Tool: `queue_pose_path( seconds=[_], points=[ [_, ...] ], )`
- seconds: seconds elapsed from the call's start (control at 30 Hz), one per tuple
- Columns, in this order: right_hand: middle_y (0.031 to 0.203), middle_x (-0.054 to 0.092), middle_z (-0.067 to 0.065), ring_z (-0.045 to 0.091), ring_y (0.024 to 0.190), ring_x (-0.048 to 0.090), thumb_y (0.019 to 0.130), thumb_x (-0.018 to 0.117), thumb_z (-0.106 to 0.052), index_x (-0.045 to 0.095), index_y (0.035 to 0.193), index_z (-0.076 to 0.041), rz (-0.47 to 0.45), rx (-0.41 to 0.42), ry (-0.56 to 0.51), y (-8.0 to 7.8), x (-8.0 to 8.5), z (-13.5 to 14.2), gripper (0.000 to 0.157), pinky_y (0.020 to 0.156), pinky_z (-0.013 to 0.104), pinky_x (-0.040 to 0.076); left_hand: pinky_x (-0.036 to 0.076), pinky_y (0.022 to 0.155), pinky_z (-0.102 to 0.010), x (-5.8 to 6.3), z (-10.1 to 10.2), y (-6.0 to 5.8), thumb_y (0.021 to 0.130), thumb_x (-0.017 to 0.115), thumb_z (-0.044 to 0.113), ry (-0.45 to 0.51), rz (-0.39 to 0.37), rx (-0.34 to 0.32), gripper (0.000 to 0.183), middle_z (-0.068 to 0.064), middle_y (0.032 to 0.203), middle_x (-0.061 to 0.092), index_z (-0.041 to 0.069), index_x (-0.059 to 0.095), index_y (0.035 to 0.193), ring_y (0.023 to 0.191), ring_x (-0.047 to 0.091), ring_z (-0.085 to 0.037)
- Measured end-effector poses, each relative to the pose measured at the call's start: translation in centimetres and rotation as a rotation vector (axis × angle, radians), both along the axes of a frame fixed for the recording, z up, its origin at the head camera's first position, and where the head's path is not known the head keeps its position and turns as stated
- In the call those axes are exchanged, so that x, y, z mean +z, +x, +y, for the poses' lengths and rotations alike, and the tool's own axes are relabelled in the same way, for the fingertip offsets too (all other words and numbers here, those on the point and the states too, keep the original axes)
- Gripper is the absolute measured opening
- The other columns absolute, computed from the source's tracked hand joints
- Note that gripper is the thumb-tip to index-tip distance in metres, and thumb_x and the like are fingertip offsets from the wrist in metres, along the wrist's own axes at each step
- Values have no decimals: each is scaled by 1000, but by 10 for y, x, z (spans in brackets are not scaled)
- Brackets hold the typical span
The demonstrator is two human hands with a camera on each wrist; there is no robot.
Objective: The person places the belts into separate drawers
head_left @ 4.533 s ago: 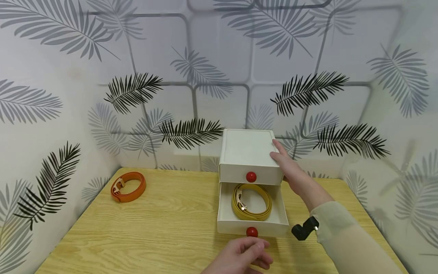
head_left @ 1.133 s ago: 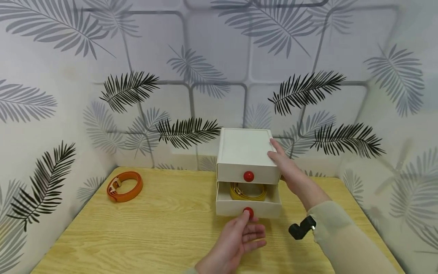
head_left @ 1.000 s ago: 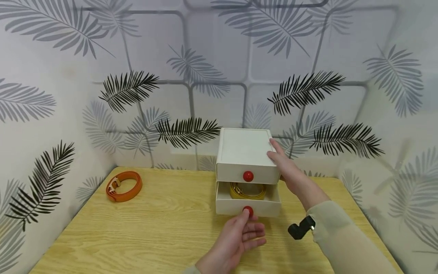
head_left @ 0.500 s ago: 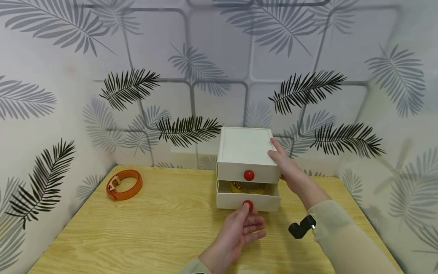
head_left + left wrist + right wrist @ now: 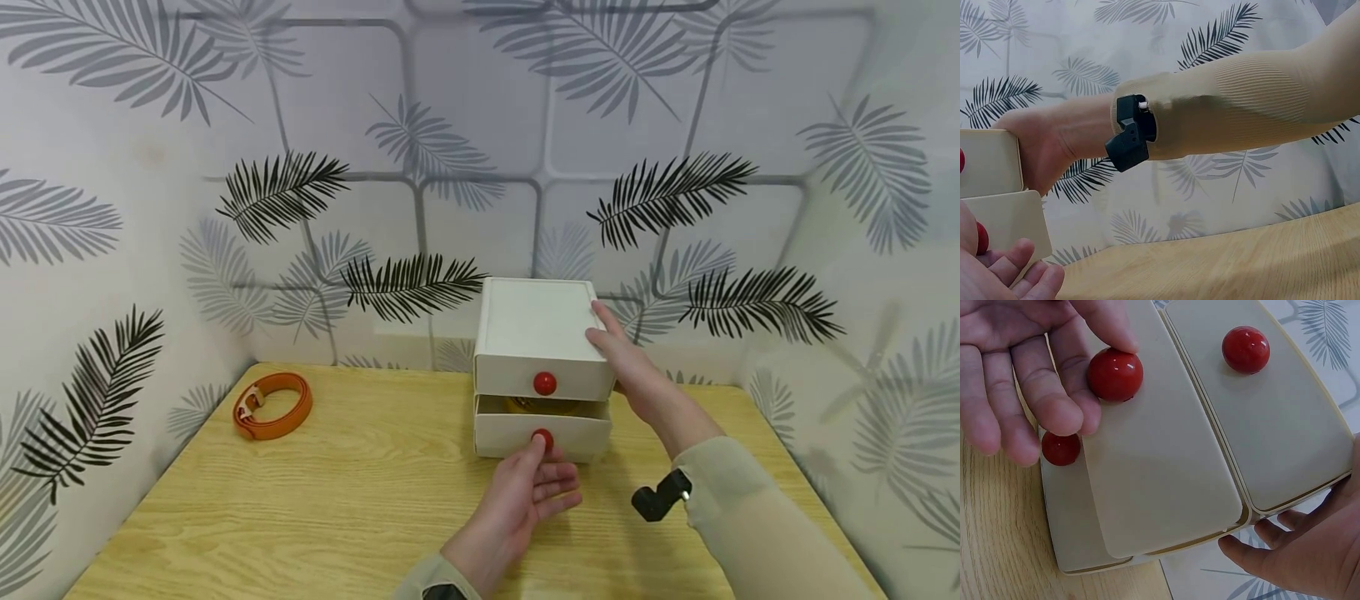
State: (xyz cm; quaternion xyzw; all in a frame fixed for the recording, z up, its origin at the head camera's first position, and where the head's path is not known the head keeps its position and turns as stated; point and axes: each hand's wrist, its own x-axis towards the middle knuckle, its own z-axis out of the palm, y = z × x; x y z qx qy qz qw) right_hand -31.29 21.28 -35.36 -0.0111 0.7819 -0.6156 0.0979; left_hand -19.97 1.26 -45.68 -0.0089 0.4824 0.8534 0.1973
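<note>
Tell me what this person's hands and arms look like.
The left hand and right hand are ungloved. The sleeves are beige, with fine ribbing on part of the right one. An angular black device with a small silvery piece is at the right wrist; something black shows at the left cuff.

Orange belt (image 5: 277, 428) is lying coiled near the back left corner of the table (image 5: 337, 492); leaf-print wall (image 5: 487, 142) is rising behind.
</note>
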Motion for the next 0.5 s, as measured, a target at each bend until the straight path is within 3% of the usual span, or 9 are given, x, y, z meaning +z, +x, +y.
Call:
queue_pose_path(
  seconds=[0.5],
  points=[
    [184, -17, 6, 43, 168, -1, 119, 35, -41, -9, 175, -45, 7, 7, 0, 0, 1, -1, 71, 127, 77, 15, 64, 98, -46, 1, 3, -13, 119, 52, 39, -7, -5, 9, 47, -14, 110, 74, -5, 60, 132, 105, 74, -29]
  ],
)
